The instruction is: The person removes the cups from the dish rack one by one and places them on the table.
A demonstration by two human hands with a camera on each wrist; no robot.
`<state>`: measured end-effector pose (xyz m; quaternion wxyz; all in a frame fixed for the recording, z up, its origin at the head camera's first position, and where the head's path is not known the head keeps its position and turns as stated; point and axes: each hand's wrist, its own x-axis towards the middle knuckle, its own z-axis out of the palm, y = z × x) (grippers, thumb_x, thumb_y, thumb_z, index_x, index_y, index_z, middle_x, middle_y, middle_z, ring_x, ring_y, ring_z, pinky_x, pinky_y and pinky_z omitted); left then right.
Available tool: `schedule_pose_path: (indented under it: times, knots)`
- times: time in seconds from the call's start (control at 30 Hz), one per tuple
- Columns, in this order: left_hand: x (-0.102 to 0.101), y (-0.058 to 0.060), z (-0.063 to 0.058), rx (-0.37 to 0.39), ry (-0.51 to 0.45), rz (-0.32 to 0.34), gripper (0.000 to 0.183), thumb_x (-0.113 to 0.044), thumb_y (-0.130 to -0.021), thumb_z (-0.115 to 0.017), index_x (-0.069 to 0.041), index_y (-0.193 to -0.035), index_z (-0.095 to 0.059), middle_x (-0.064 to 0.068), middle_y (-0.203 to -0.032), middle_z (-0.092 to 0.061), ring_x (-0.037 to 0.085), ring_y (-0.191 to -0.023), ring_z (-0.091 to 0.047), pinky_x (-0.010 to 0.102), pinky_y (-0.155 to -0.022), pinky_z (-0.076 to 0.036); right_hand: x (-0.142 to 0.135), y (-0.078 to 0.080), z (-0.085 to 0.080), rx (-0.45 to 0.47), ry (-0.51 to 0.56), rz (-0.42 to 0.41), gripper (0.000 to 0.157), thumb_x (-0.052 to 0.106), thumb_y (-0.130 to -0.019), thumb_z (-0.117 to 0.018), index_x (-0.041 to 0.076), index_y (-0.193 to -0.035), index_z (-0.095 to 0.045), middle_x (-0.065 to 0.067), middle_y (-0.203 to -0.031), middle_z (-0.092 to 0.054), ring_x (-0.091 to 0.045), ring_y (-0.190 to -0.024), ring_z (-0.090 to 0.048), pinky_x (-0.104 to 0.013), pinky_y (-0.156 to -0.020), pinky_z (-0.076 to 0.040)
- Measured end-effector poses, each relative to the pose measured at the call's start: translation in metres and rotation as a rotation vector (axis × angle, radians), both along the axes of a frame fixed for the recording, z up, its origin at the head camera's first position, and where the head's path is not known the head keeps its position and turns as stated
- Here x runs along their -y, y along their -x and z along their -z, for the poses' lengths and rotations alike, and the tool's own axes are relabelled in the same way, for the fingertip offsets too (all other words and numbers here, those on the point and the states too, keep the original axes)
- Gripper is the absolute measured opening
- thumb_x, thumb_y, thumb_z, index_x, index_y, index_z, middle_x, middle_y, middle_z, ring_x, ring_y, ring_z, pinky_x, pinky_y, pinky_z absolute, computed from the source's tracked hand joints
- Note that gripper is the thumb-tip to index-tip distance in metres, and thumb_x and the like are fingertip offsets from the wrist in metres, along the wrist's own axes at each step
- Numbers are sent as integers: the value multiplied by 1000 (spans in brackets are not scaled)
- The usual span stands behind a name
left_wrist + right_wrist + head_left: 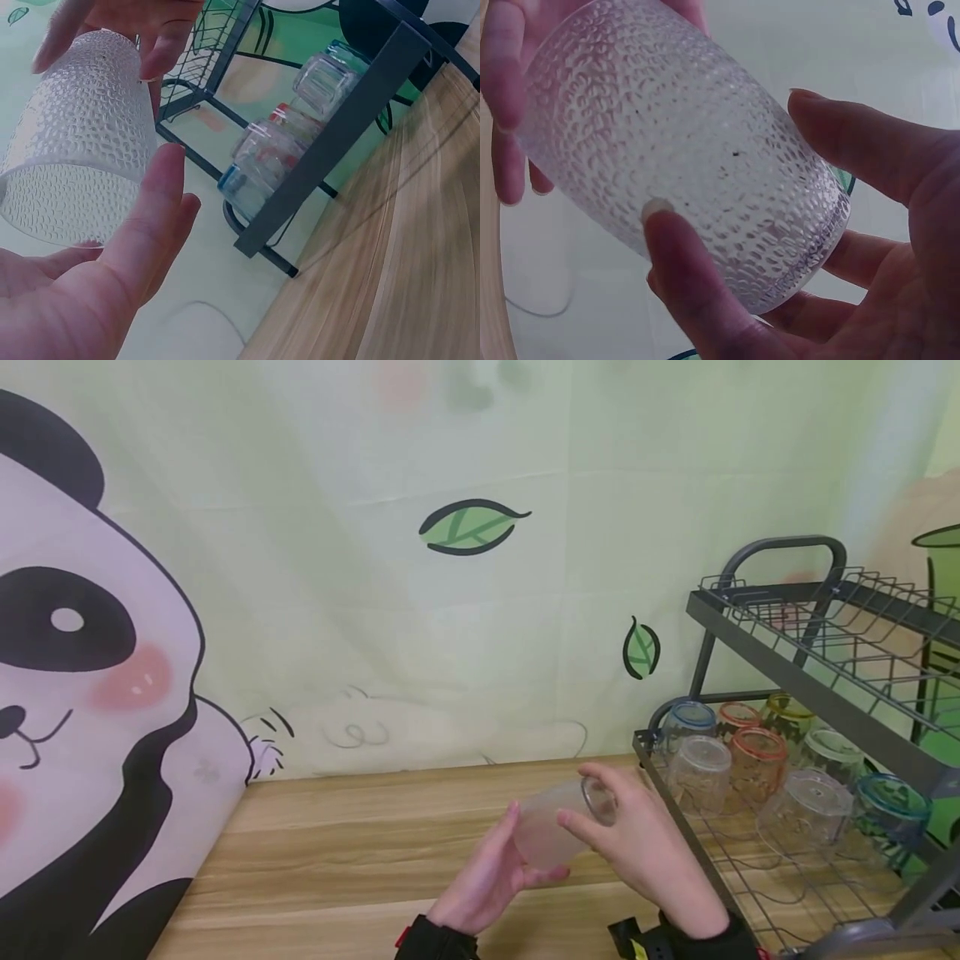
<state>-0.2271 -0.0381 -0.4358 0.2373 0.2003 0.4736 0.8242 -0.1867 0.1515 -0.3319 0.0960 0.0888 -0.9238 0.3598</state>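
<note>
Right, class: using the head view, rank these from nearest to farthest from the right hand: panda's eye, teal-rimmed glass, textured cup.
1. Textured cup: touching the right hand, on its left
2. Teal-rimmed glass: on the rack, right
3. Panda's eye: far left

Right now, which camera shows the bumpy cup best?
The right wrist view. The cup looks biggest there, so you can see its bumps up close. The left wrist view shows the bumps too, plus the open rim. The head view shows the cup small and cloudy, with no bumps you can make out.
</note>
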Motion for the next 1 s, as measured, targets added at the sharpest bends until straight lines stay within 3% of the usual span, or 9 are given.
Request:
schedule_pose_path:
  times: [0.27, 0.5, 0.77, 1.0]
  knots:
    - [8, -1, 3, 11, 49, -44, 57, -45, -105, -37, -7, -148, -33, 19, -139, -43, 31, -123, -50, 50, -95, -48, 5, 3, 6, 53, 7, -21, 62, 39, -88, -73, 8, -138, -53, -19, -138, -52, -40, -122, -51, -60, -95, -43]
    - [20, 0, 11, 20, 87, -106, 58, -42, -104, -44, -4, -146, -31, 20, -140, -41, 35, -123, -49, 58, -96, -45, 6, 5, 12, 77, 0, -12, 60, 40, -89, -72, 9, -137, -54, -19, -134, -54, -34, -108, -60, -49, -79, -52]
    - [47, 6, 21, -9, 169, -135, 52, -41, -105, -43, -5, -142, -36, 18, -136, -44, 35, -120, -53, 60, -96, -43, 4, 8, 27, 69, -70, 4, 58, 39, -89, -72, 8, -136, -56, -13, -131, -55, -28, -104, -61, -46, -81, -52]
    - [81, 15, 17, -8, 322, -245, 59, -42, -102, -50, -2, -141, -33, 20, -132, -45, 29, -113, -56, 55, -91, -49, 4, 6, 42, 24, -140, -36, 56, 35, -88, -73, 4, -133, -57, -20, -130, -55, -39, -114, -55, -57, -93, -45]
